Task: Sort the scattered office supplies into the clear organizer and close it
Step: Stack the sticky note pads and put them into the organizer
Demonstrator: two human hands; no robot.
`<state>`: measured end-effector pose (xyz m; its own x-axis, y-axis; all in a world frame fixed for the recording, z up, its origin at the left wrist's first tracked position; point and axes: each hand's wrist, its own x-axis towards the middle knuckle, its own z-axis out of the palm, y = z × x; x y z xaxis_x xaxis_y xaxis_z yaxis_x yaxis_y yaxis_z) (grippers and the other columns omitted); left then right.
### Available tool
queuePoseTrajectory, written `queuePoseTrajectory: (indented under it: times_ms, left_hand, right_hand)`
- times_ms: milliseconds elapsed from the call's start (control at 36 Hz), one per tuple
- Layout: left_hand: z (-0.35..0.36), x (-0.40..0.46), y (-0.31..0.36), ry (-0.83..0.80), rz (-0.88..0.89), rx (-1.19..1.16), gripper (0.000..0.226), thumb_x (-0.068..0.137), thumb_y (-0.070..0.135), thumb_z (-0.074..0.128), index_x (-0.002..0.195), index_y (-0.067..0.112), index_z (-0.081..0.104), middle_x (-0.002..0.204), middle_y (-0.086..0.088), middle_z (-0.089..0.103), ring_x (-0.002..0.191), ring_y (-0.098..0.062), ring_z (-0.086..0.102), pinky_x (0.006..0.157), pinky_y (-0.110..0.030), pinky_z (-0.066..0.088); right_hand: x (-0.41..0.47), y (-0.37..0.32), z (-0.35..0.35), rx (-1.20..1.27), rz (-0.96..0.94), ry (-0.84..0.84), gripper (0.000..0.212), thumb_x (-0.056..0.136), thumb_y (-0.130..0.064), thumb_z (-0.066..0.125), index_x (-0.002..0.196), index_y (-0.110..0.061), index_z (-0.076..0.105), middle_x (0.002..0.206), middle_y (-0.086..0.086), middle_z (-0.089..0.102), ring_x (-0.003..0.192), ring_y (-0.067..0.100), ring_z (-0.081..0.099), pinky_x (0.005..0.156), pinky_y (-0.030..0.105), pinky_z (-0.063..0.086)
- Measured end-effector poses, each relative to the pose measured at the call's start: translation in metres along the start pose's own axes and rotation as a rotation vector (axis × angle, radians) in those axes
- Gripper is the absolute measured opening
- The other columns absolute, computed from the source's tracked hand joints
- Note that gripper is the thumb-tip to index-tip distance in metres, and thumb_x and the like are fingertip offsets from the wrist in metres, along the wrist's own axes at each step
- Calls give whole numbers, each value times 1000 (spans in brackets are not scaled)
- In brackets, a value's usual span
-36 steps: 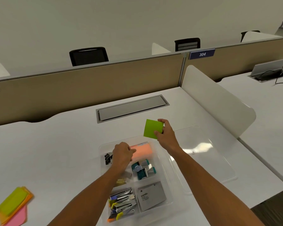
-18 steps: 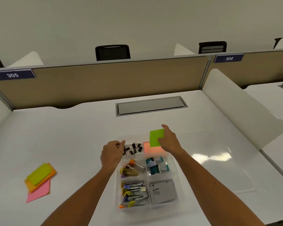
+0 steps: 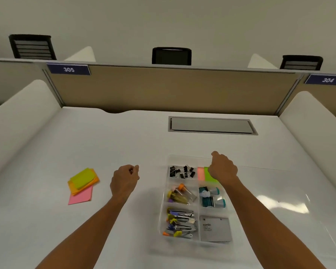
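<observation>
On your far left, a pile of sticky notes (image 3: 83,183) lies on the white desk (image 3: 124,136). The pile has green on top, orange under it, and a pink sheet poking out at the near end. It is well apart from both of your hands.

Next comes your left hand (image 3: 124,180). It hangs over the bare desk, between the pile and the clear box (image 3: 197,199). Its fingers are curled in, with the thumb tip touching the first finger. You cannot tell if anything tiny is pinched there. It touches no paper and no box.

The clear box sits just to the right of that hand. It has small rooms inside. The far left room holds black clips (image 3: 182,171). The middle left room holds little tubes (image 3: 179,195) with colored caps. The near left room holds colored metal clips (image 3: 179,224). The near right room holds a gray card box (image 3: 214,229). The middle right room holds teal tape rollers (image 3: 211,197).

Your right hand (image 3: 223,167) is over the far right room, fingers bent down. Under it lie a pink note (image 3: 200,174) and a green note (image 3: 209,176). The hand hides part of the green one, so you cannot tell if your fingers grip it.

The clear lid (image 3: 279,200) lies open and flat on the desk to the right of the box.
</observation>
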<state>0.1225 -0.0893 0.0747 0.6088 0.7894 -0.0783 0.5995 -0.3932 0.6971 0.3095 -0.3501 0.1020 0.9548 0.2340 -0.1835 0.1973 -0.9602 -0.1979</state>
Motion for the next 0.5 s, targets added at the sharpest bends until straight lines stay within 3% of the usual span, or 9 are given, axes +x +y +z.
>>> queuePoseTrajectory:
  times_ms: [111,222,389,500]
  left_hand:
    - [-12,3,-15,23,-30,1,30,95,43,51,81,23,68,66,10,70,63,-11,67,67,-30,55]
    - [-23,8,-32,41,-43,-36,24,94,39,54,85,23,68,69,9,71,66,-14,68,70,-35,58]
    - [-37,16,-62,170,-46,-69,9,90,32,62,89,26,67,83,12,68,80,-15,62,65,-28,46]
    - [-47,23,-85,224,-79,-105,11,88,28,65,97,22,69,89,8,69,85,-19,64,70,-32,49]
  right_hand:
    - [0,-19,5,110,-55,-1,49,91,-20,56,140,-23,46,126,6,60,107,31,61,78,34,43]
    - [-4,-46,8,231,-148,-32,51,95,-29,56,144,-25,43,139,4,56,121,30,56,97,42,47]
    - [-19,-96,21,328,-295,-34,47,95,-32,59,140,-27,46,135,0,58,118,24,57,96,43,49]
    - [-28,-128,36,396,-435,-92,47,95,-33,62,139,-28,47,132,-2,58,111,18,58,96,43,51]
